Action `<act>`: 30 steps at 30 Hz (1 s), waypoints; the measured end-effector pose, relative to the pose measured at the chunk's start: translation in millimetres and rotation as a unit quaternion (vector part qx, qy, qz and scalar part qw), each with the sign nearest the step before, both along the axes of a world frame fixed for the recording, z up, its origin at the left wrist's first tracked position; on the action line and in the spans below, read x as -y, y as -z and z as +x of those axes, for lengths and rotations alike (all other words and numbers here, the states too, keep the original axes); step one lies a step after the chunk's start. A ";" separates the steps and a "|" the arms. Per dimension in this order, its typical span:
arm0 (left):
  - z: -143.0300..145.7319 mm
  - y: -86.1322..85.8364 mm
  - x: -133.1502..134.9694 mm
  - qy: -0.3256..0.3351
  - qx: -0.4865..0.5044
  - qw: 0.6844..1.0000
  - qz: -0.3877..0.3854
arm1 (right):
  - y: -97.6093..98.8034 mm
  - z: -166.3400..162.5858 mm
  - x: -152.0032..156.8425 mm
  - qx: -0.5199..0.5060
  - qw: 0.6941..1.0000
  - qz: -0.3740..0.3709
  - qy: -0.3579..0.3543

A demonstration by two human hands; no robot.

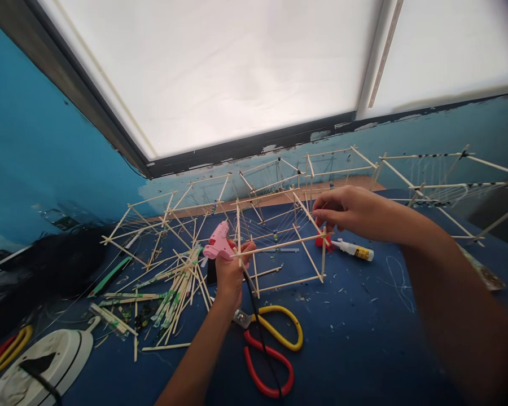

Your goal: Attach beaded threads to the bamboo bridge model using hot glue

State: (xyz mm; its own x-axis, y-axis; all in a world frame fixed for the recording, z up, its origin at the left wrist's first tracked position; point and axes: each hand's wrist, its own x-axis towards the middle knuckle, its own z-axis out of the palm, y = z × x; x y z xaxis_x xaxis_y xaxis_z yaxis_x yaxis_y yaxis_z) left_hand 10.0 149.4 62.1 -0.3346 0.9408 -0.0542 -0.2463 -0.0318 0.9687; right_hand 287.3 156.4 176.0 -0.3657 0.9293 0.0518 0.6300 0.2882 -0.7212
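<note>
My left hand (232, 272) is closed around a pink glue gun (218, 241) whose black cord runs down past my wrist. Its fingers also touch the left end of a thin wooden stick (279, 246) lying across a box-shaped stick frame (296, 248). My right hand (350, 211) reaches in from the right and pinches the frame's upper right corner with closed fingers. The frame stands on a blue table (364, 338).
Yellow and red scissors (275, 344) lie near my left forearm. A loose heap of sticks (173, 290) sits at the left. A small glue bottle (355, 250) and a red object lie right of the frame. More stick frames (432, 180) line the blue wall. A white device (46, 361) sits at bottom left.
</note>
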 end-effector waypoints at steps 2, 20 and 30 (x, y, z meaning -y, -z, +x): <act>-0.2 0.9 -0.9 0.002 0.000 1.000 -0.001 | -0.2 -0.2 0.1 0.004 1.000 0.000 0.000; 2.1 5.0 -4.4 0.004 -0.003 1.000 0.027 | -1.2 -2.4 1.8 0.039 0.999 0.025 0.007; 5.9 -1.0 -2.4 0.005 -0.004 0.999 0.035 | -1.9 -3.6 2.9 0.041 0.999 0.021 0.006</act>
